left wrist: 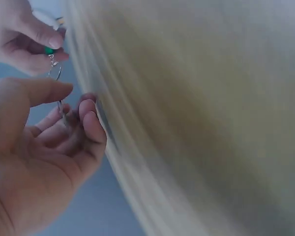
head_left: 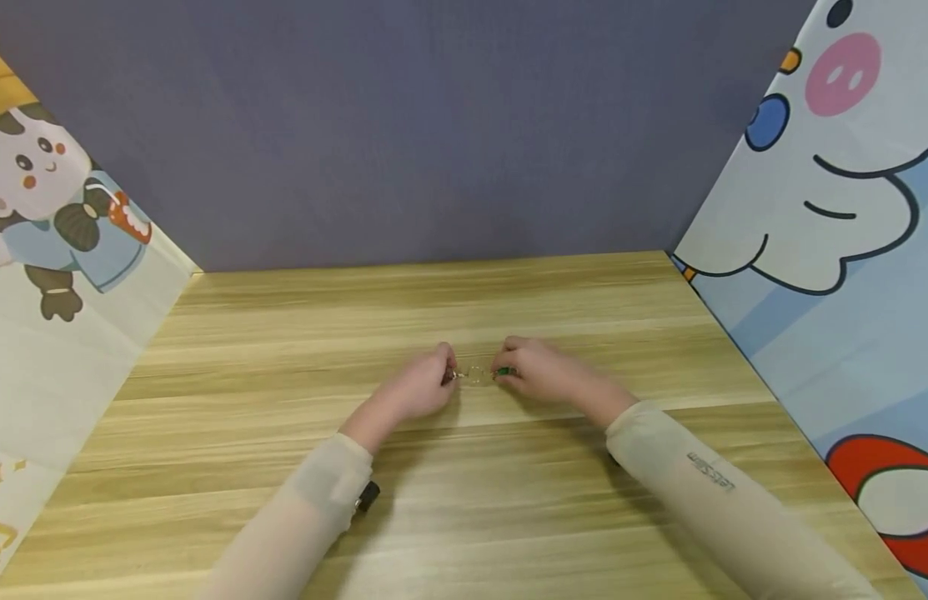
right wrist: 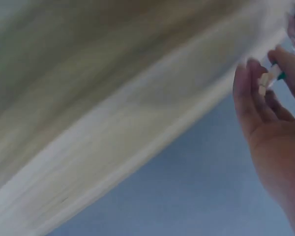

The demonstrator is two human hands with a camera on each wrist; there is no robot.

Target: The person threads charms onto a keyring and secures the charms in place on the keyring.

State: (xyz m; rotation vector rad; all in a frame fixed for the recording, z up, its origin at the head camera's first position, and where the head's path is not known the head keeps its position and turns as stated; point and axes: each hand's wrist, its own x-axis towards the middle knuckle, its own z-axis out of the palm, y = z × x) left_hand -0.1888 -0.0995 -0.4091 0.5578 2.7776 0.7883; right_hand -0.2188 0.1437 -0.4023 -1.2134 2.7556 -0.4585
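My two hands meet over the middle of the table, with a metal key ring (head_left: 475,375) between them. The left hand (head_left: 424,385) pinches a thin metal piece (left wrist: 62,109) at the ring's left side; the fingers cover most of it. On the other side, my right hand (head_left: 542,372) holds a small green and white charm (right wrist: 274,76) between thumb and fingers. A pale, blocky end of the charm shows in the right wrist view. A short silver chain (left wrist: 52,60) links the charm to the ring in the left wrist view.
Under both hands lies a wood-grain table (head_left: 464,517). A dark grey panel (head_left: 433,133) rises along its back edge. Cartoon-printed panels stand at the left (head_left: 66,333) and right (head_left: 816,333). A small black object (head_left: 368,497) sits by the left sleeve.
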